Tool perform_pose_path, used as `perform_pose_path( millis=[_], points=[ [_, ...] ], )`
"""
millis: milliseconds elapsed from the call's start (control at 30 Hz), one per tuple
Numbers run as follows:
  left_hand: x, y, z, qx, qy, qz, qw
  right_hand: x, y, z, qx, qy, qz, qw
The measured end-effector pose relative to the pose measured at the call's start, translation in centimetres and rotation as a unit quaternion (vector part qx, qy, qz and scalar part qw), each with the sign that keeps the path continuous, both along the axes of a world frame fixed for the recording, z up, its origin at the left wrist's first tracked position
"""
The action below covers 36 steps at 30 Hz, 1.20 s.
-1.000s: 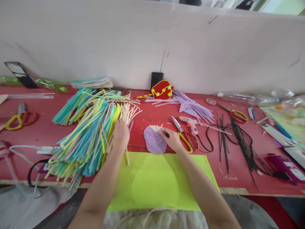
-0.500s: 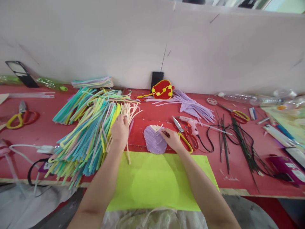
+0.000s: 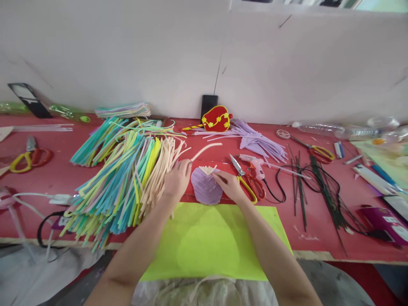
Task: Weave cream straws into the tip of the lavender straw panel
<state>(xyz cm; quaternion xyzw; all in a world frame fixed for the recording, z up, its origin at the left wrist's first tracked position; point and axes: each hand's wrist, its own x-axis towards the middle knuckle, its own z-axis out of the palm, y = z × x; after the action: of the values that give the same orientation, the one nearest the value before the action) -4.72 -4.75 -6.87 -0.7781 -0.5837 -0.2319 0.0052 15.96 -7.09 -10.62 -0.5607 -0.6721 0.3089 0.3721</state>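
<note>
My left hand (image 3: 178,176) is closed on one cream pipe cleaner (image 3: 208,147), whose free end points up and to the right. Beside that hand lies a large pile of pipe cleaners (image 3: 117,187) in blue, yellow, green and cream. A rounded purple panel (image 3: 207,189) of pipe cleaners laid in a slanted pattern rests on the red table, with short cream pieces (image 3: 208,170) in a V at its top. At the panel's upper right edge, my right hand (image 3: 228,182) pinches it between thumb and fingers. Red-and-yellow scissors (image 3: 247,180) lie just right of that hand.
A pink glue gun (image 3: 257,168) with a black cord lies right of the scissors. Behind are a red-and-yellow fan ornament (image 3: 216,119), a phone (image 3: 208,105) and purple pipe cleaners (image 3: 263,144). Dark green wires (image 3: 325,191) lie right. A lime-green sheet (image 3: 216,242) covers the front edge.
My left hand has moved right from the cream part of the pile, bringing one cream pipe cleaner toward the purple panel. The right hand has stayed at the panel's edge.
</note>
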Motion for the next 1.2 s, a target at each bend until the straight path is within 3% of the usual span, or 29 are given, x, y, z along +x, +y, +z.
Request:
perform_pose_path(
  millis=[200, 367, 500, 633, 833, 933, 1067, 1200],
  points=[
    [2.1, -1.3, -0.8, -0.051, 0.038, -0.204, 0.977, 0.1, -0.5, 0.7, -0.037, 0.172, 0.021, 0.984],
    [2.8, -1.5, -1.4, -0.078, 0.038, -0.259, 0.962, 0.8, 0.0, 0.4, -0.026, 0.237, -0.065, 0.969],
    [2.1, -0.7, -1.4, -0.088, 0.032, -0.231, 0.969, 1.7, 0.5, 0.3, -0.013, 0.321, -0.147, 0.936],
    [0.7, 0.8, -1.1, -0.082, 0.028, -0.16, 0.983, 2.9, 0.9, 0.0, 0.013, 0.396, -0.204, 0.895],
    [-2.1, 2.9, -1.2, -0.073, 0.045, 0.024, 0.996, 3.5, 1.2, -0.1, 0.019, 0.446, -0.219, 0.868],
    [-3.1, 3.3, -1.6, -0.069, 0.054, 0.071, 0.994, 3.4, 1.2, -0.1, 0.011, 0.459, -0.213, 0.863],
    [-2.9, 2.9, -1.4, -0.04, 0.046, 0.082, 0.995, 3.2, 1.1, -0.1, 0.003, 0.464, -0.202, 0.862],
    [-1.0, 1.5, -0.6, 0.011, 0.021, 0.011, 1.0, 3.1, 1.1, -0.2, -0.002, 0.458, -0.19, 0.869]
  ],
)
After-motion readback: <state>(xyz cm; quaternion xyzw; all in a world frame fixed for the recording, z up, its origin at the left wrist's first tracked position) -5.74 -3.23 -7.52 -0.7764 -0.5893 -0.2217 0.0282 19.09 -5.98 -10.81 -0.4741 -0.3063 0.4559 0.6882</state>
